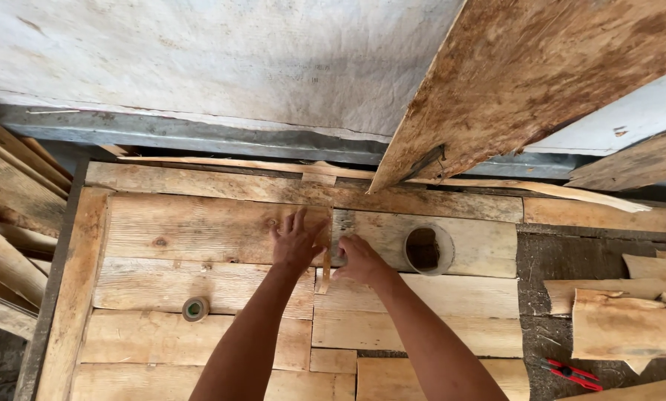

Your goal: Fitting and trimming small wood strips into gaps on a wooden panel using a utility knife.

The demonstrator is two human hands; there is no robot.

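**At the seam between two planks, both hands on one thin strip**

Between the two hands, over the joint where the left plank (214, 230) met the right plank (422, 245), a narrow strip (327, 271) of wood stood with its long axis running away from the person, top end at the far edge of the planks and bottom end pointing back toward the body. The right hand (356, 260) was the nearer of the two: it lay just right of the strip, fingers curled in against it (whether they truly pinched it or only pressed, I could not tell). The left hand (297, 241) lay flat, fingers spread apart, palm down on the left plank, its thumb side touching the seam just left of the strip.

Further right on the same plank sat a round hole (424, 249), near the right hand but apart from it. A tape roll (195, 308) rested on a lower board, well left of the left arm. Red pliers (573, 373) lay on the dark floor at the far right, beside loose bark slabs (622, 327). A large rough board (541, 74) leaned overhead against the grey wall (199, 59).
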